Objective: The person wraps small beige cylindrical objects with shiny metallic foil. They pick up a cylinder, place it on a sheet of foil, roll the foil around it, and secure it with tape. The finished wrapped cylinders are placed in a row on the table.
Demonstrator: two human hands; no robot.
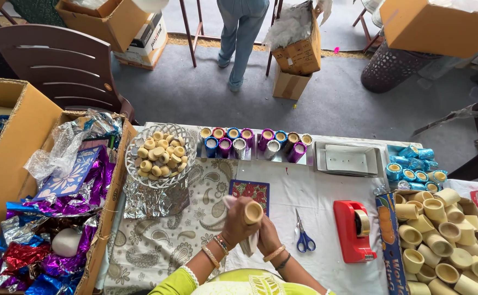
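My left hand (237, 221) grips a small cream-coloured cylindrical cup (253, 212), its open end facing up. My right hand (268, 236) sits just beneath and beside it, closed on a white cloth (247, 246) that hangs down between both hands. Bangles circle both wrists. Under my hands lies a small red patterned card (250, 190) on the paisley tablecloth (157, 240).
A wire bowl of cream caps (159, 154), rows of foil-wrapped cups (252, 143), a white tray (348, 159), blue-wrapped cups (416, 168), scissors (303, 236), a red tape dispenser (353, 230). Box of plain cups (443, 240) right; box of foil sheets (53, 229) left. A person stands beyond.
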